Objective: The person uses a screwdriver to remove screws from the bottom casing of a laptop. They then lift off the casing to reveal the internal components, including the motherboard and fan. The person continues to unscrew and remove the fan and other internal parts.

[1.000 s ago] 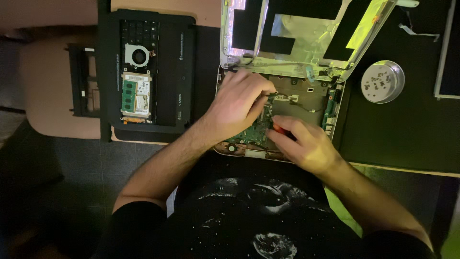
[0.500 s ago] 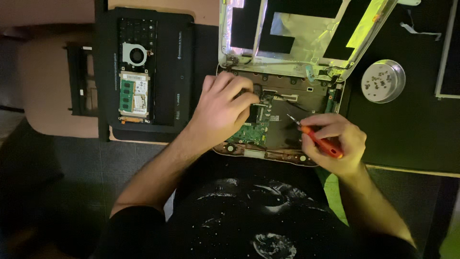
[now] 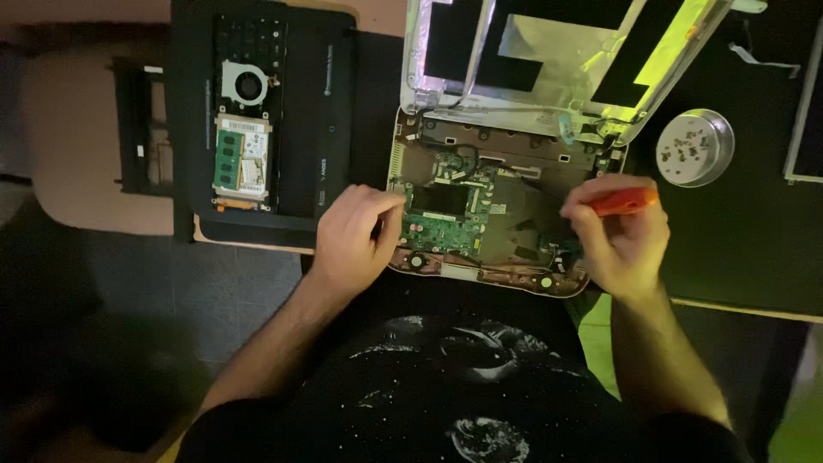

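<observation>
An opened small laptop base (image 3: 506,163) lies in front of me, its green circuit board (image 3: 446,214) exposed. My left hand (image 3: 356,236) rests on the base's left front edge, fingertips touching the board's left side. My right hand (image 3: 621,236) is closed around an orange-handled screwdriver (image 3: 626,201) over the right end of the base. The stripped white display lid (image 3: 549,60) stands behind the base.
A second black laptop (image 3: 266,120) lies bottom-up at the left with a fan and a memory module showing. A round metal dish (image 3: 694,146) with several screws sits at the right. A black frame (image 3: 141,129) lies at far left; a dark mat covers the right.
Both hands have moved off the board's middle: the left hand went left to the base's edge, the right hand drew right with the screwdriver. The circuit board is now uncovered.
</observation>
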